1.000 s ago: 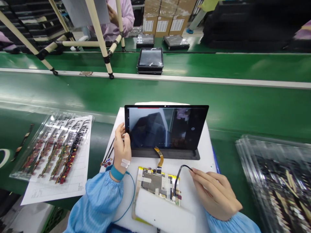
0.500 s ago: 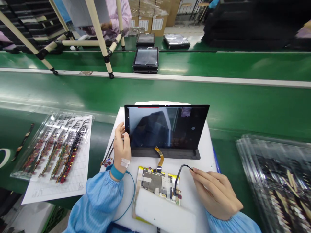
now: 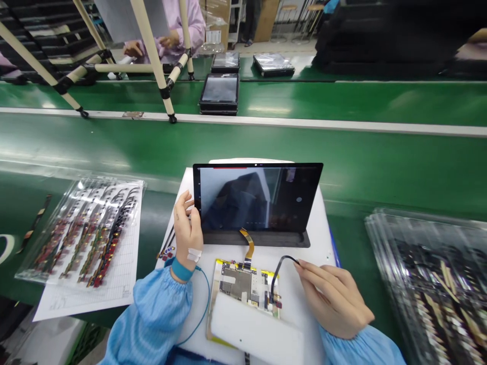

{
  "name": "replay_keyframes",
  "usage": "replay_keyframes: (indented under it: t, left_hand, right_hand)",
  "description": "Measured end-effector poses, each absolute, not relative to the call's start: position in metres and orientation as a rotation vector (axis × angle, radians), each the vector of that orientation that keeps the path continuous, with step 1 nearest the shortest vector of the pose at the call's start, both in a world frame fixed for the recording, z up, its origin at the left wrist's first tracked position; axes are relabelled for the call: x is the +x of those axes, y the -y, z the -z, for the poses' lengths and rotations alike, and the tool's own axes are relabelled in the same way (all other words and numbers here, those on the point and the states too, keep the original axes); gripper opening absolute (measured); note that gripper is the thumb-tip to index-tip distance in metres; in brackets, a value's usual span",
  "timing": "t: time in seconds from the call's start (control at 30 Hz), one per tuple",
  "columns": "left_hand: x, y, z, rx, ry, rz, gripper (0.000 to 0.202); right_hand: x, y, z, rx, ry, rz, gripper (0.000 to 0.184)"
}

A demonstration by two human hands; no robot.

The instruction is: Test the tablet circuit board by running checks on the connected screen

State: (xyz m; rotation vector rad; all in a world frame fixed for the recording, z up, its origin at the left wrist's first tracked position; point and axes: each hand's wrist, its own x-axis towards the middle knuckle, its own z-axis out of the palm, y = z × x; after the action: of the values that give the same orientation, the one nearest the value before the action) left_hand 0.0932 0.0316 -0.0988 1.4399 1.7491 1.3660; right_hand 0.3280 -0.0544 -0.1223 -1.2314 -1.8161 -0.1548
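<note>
A lit tablet screen (image 3: 254,197) stands tilted on a dark base. At its left edge is my left hand (image 3: 187,228), thumb over the border and fingers curled at the side, their tips partly hidden. My right hand (image 3: 335,299) pinches the free end of a thin black flex cable (image 3: 280,263), which arches down to the right side of an exposed circuit board (image 3: 238,284). An orange ribbon cable (image 3: 249,246) joins the board to the screen. Across the board's lower part lies a white block (image 3: 254,324).
A clear tray of small flex boards (image 3: 87,233) lies on a printed sheet (image 3: 127,263) at left. Stacked clear trays (image 3: 429,263) hold parts at right. Beyond the green bench stand black-framed panels (image 3: 219,94), a pipe rack (image 3: 154,56) and a person in pink (image 3: 190,25).
The view has shifted slightly, so the bench items sit a little further left. Both hands keep their places at the screen and cable. The person opposite has moved their hands.
</note>
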Motion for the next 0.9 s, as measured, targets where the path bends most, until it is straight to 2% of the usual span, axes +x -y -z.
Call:
replay_keyframes:
  t: [0.9]
  left_hand:
    - [0.0900,-0.0351,0.0975,1.493,-1.738,-1.387,0.033]
  right_hand:
    - [0.3261,0.0531,0.1215,-1.253,1.798,0.146,0.021]
